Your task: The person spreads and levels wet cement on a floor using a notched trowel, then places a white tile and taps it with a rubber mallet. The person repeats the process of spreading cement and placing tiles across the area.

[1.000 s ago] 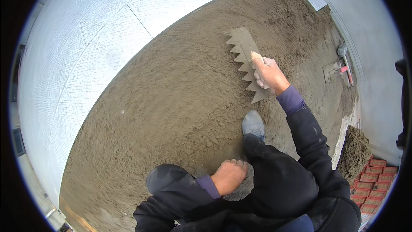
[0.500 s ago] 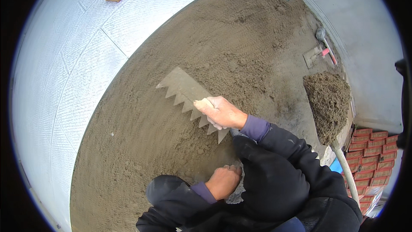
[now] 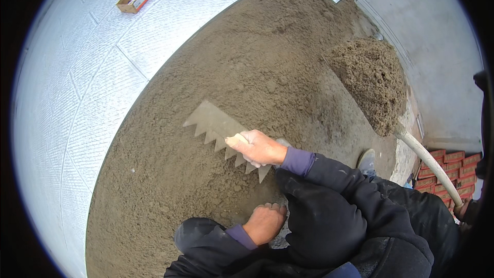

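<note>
In my right hand (image 3: 259, 146) is the handle of a notched trowel (image 3: 211, 121), a flat metal plate with large pointed teeth. It is held just over the grey-brown mortar bed (image 3: 180, 185), its teeth turned toward me; whether it touches cannot be told. My left hand (image 3: 265, 224) rests low in front of me as a closed fist, by my bent knee, with nothing seen in it.
A shovel heaped with mortar (image 3: 373, 80) hangs at the right; its pale handle (image 3: 429, 157) runs to another person's hand (image 3: 465, 211). That person's shoe (image 3: 366, 162) stands nearby. Large pale tiles (image 3: 108, 103) carry an open cardboard box (image 3: 133, 1). Red boxes (image 3: 447, 172) are stacked at right.
The loaded shovel has swung left and away from me, covering the small tools by the wall. The other person's shoe and hand have come into view. My trowel has shifted slightly nearer; my fist stays.
</note>
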Action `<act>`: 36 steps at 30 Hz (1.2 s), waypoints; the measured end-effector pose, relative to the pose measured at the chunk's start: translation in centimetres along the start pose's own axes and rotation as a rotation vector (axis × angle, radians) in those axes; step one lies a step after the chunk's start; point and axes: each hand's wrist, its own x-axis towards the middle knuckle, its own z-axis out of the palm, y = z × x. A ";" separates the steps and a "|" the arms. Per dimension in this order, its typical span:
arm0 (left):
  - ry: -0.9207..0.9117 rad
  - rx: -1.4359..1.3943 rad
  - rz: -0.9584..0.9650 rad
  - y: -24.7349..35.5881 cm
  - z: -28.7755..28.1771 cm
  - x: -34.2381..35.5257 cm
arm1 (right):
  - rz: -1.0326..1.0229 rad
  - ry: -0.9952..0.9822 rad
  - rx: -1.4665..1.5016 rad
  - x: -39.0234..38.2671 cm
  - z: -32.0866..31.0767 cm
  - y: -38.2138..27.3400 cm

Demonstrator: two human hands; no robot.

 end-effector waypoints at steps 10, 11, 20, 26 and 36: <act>0.008 0.015 -0.008 0.0 0.2 0.1 | 0.027 -0.028 -0.052 -0.2 0.3 -0.4; 0.012 0.018 -0.006 0.0 0.2 0.1 | 0.024 -0.032 -0.052 -0.3 0.3 -0.4; 0.026 0.033 -0.003 0.3 -0.3 -0.1 | 0.032 -0.035 -0.003 -0.5 0.6 -0.2; 0.042 0.018 -0.009 0.9 -0.6 -0.3 | 0.011 -0.036 -0.009 -1.0 0.8 -0.3; -0.040 -0.559 0.178 3.1 3.3 -0.5 | 0.074 -0.174 0.233 -2.4 3.5 0.7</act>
